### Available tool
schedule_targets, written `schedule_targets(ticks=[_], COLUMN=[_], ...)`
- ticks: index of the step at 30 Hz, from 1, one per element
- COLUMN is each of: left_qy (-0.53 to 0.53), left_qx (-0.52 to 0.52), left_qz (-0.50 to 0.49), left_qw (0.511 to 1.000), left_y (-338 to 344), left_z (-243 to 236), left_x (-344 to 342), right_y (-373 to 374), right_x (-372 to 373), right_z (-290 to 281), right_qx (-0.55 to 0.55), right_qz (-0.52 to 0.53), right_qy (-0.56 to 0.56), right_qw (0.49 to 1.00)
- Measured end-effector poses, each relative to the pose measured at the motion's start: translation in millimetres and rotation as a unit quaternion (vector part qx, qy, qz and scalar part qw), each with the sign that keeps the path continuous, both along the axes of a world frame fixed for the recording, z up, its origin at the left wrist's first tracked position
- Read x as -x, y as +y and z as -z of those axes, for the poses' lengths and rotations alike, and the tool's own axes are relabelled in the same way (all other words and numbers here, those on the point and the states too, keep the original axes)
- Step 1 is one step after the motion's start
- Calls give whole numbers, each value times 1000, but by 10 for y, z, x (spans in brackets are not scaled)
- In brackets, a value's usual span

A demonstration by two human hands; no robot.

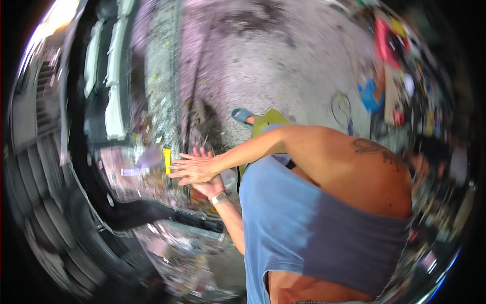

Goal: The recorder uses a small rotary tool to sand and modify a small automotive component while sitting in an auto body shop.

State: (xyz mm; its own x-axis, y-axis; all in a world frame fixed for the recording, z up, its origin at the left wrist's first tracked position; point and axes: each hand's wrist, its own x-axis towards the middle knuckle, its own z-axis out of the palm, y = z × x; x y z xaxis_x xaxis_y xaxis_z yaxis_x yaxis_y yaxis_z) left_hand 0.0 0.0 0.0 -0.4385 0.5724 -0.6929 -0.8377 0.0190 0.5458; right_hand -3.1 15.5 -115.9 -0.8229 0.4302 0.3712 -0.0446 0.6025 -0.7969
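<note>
Right grip (195,168) flat over left grip (206,188), beside a yellow strip

At the left, a long black part (81,126) bends round, with pale strips (116,71) set near its inner side. Next comes a blurred, cluttered stretch, where a pale purple thing (148,158) lies near the yellow strip (167,161). That strip stands just at the right grip's fingertips; I can't tell whether they touch. The right grip's fingers are straight and a little apart, with no hold on anything that shows. Most of the left grip is covered, so I can't tell how far it is spread or what it holds; its wrist wears a watch (218,198). Further right are a sandal (241,115), a blue tank top (283,213) and a blue thing (372,96).
</note>
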Motion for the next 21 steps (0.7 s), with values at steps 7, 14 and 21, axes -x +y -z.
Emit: schedule_targets(ticks=[7, 14, 21], left_qy=[-18, 249, 27], left_qx=[-151, -56, 272], left_qz=[398, 788, 740], left_qw=[905, 560, 615], left_y=[1240, 1040, -142], left_z=[1372, 2062, 3418], left_x=[-1236, -2030, -696], right_y=[2217, 779, -1447], right_x=[-2180, -4562, -5892], right_z=[537, 2073, 2169], right_qx=[314, 375, 586], right_qz=[408, 680, 724], right_qy=[-42, -37, 135], right_qw=[857, 629, 339])
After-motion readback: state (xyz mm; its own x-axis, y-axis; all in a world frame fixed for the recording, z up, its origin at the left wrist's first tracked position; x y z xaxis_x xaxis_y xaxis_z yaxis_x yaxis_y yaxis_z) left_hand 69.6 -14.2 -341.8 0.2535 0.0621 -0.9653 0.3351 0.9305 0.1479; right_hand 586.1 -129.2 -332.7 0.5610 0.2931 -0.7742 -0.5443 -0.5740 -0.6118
